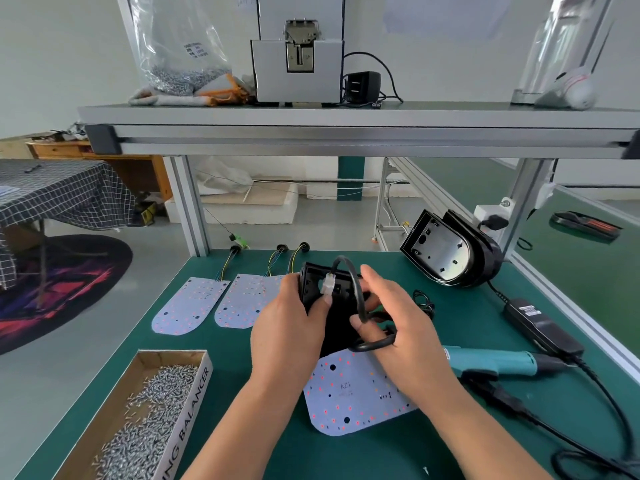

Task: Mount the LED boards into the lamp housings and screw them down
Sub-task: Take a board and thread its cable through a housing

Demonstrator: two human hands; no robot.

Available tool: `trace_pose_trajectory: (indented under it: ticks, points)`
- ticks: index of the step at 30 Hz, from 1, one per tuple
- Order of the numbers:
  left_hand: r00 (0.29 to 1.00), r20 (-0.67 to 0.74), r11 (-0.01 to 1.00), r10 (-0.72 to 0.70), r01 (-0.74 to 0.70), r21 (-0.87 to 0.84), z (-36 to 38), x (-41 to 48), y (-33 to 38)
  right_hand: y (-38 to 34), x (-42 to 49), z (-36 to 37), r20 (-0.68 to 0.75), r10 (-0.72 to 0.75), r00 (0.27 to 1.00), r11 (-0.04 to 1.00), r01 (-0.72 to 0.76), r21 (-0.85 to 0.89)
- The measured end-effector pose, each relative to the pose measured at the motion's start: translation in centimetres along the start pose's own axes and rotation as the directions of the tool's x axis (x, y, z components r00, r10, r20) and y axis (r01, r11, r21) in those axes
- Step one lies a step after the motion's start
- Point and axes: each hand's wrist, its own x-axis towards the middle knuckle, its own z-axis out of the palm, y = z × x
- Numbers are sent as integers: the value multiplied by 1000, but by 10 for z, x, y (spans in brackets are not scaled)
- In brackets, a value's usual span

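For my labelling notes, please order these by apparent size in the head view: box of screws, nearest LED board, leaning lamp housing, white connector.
Largest: box of screws
Then nearest LED board and leaning lamp housing, which look alike, the board being closer, so unranked
Smallest: white connector

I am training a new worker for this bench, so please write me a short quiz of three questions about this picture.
1. True or false: the left hand holds the electric screwdriver.
2. What does the right hand grip? A) a black cable B) a screw C) an LED board
3. Short answer: what fills the cardboard box at the left?

Key
1. False: it holds the lamp housing; the electric screwdriver lies on the mat.
2. A
3. Screws
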Motion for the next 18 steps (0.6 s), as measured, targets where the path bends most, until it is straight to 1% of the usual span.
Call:
trace_pose_trajectory:
  ticks: [2, 5, 7, 9, 11, 13, 15, 18]
  points:
    - [998, -3, 994, 67, -67, 90, 0, -1, 1, 2, 2, -1, 15, 2, 1000, 997, -3, 73]
    - [984, 16, 956, 175, -174, 237, 1, -5, 5, 1, 4, 0, 35, 18, 999, 981, -24, 193]
    - [974, 31, 932, 223, -223, 286, 0, -8, 8, -1, 6, 0, 19, 31, 999, 963, -35, 267]
    - [972, 46, 932, 231, -235, 276, 0, -9, 10, -2, 8, -1, -24, 51, 998, 947, -41, 319]
    - [969, 73, 939, 235, -246, 239, -1, -9, 10, -4, 9, -3, -120, 65, 991, 947, -24, 320]
    - [968, 103, 952, 231, -246, 179, -2, -9, 9, -4, 8, -4, -226, 121, 967, 938, -37, 345]
    - [973, 136, 972, 188, -204, 116, -3, -7, 7, -2, 4, -2, -311, 166, 936, 940, -54, 338]
    - [973, 207, 993, 102, -113, 43, -6, -4, 5, -1, 0, 6, -368, 146, 918, 964, -47, 263]
